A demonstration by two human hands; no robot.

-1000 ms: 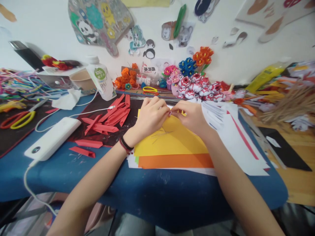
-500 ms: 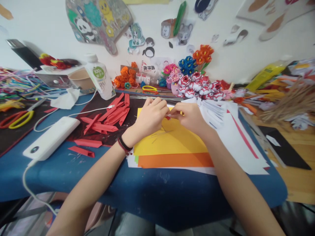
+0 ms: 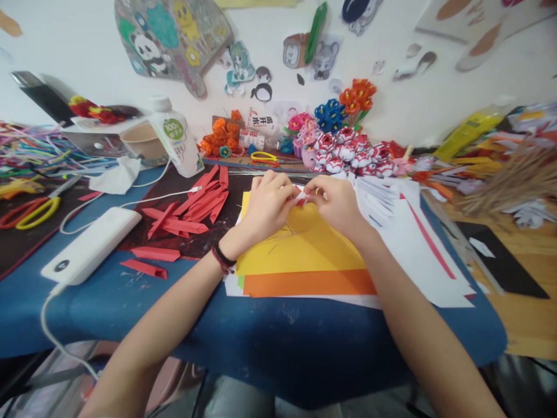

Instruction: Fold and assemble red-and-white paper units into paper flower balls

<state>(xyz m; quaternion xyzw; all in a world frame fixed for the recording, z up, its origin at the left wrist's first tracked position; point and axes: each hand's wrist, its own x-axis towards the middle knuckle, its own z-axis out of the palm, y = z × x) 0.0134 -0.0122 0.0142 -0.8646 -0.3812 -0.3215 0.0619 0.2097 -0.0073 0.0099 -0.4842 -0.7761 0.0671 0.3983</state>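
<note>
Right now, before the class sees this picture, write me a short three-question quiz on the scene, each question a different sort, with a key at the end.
1. True or false: the white power bank lies to the left of the yellow sheet.

2. Choose one: what is between the fingertips of the left hand and the right hand?
A) a pair of scissors
B) a small red and white piece
C) a white bottle

3. Fill in the gap: the strip of paper bordering the near edge of the yellow sheet is ____ in colour.

Key: 1. True; 2. B; 3. orange.
</note>
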